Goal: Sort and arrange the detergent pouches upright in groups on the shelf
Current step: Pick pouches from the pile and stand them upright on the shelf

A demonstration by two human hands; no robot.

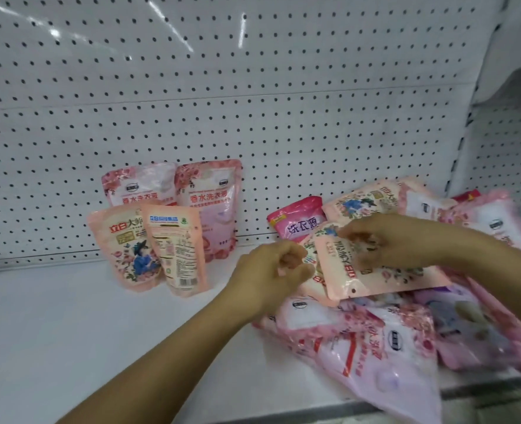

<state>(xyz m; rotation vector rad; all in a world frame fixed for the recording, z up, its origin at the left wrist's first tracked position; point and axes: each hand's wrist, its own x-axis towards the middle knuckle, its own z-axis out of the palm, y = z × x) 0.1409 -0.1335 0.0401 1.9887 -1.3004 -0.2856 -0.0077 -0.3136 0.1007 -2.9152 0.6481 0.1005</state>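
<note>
White pegboard [253, 87] backs the shelf [69, 332]. Toward its right edge lies a loose pile of pouches [390, 332]; four upright pouches [167, 224] stand near the back. On the pile, the right hand [384, 240] pinches a peach pouch [372, 270], while the left hand [271, 270], beside it, curls its fingers around nothing.
</note>
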